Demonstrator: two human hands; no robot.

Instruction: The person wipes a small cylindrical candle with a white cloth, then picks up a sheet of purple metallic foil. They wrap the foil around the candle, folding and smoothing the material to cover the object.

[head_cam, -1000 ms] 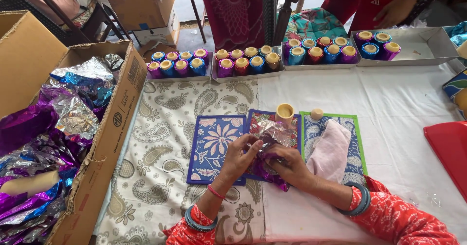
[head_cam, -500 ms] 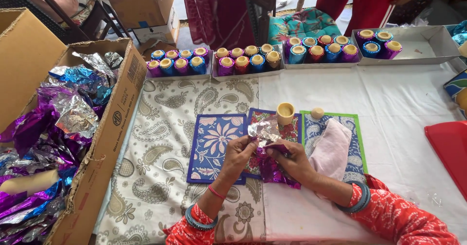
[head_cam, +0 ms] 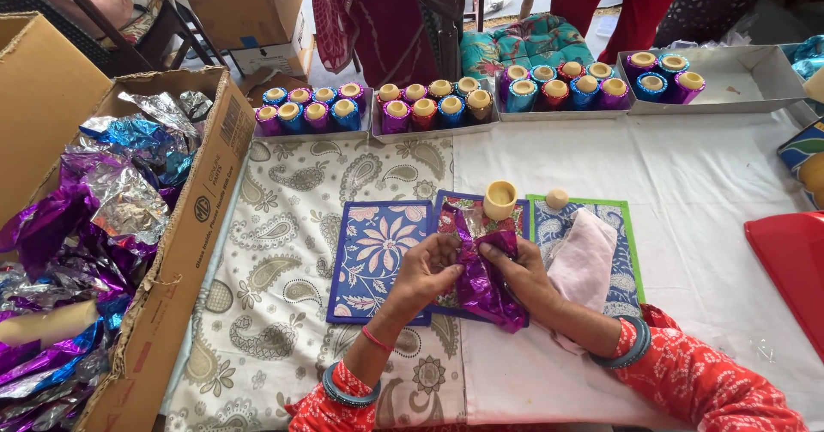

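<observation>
Both my hands hold a crumpled sheet of purple foil over the middle place mat. My left hand pinches its left edge and my right hand grips its right side. Just beyond the foil stands a small cream cup on the mat, with a small round cream lid beside it. A pink cloth lies on the green-edged mat to the right of my right hand. A blue floral mat lies to the left.
A cardboard box full of coloured foil sheets stands at the left. Trays of foil-wrapped cups line the far edge, with a white tray at the right. A red tray sits at the right. People stand beyond the table.
The foil has dropped from in front of the cup down toward me, and it now shows its purple side rather than silver. My hands have drawn closer around it.
</observation>
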